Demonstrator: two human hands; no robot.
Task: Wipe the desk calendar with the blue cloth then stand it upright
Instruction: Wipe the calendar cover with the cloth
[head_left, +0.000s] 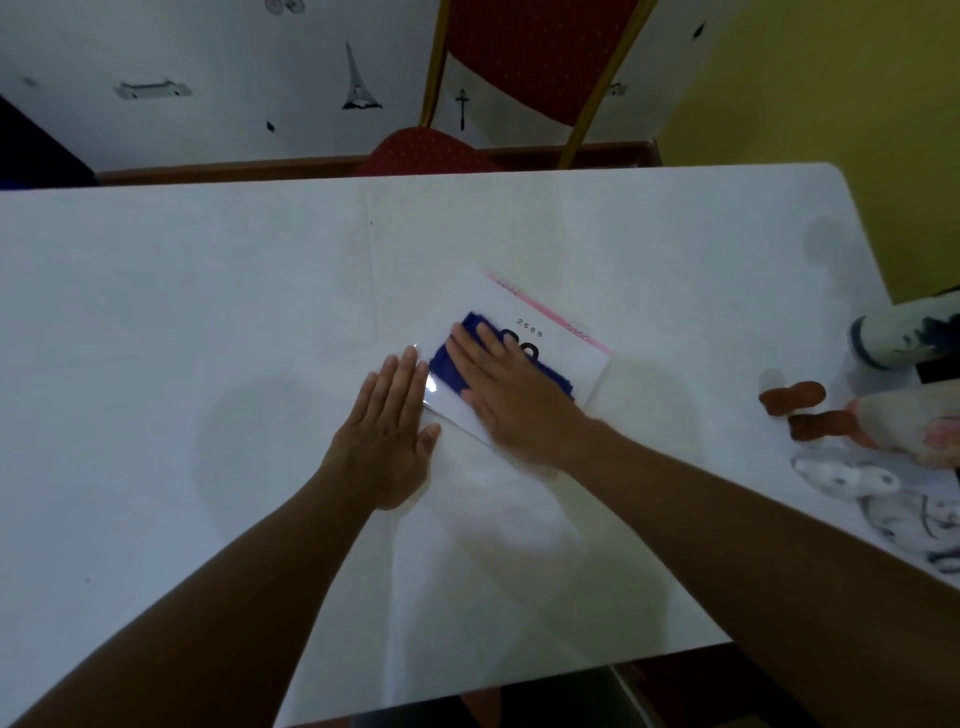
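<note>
Mid-wipe: right hand (511, 395), fingers together and flat, presses the blue cloth (457, 364) onto the desk calendar (571, 353) lying flat on the tabletop (208, 312); left hand (387, 436), flat, braces its near-left edge against sliding.

One white table (208, 312), one desk calendar (563, 345) at frame centre, one blue cloth (449, 366), two bare hands, left hand (387, 439), right hand (511, 397), one red chair (524, 62) at top

Your items: desk calendar (566, 358), glossy paper, pink wire binding; blue cloth (452, 371), fuzzy fabric; table (208, 322), smooth matt white.
</note>
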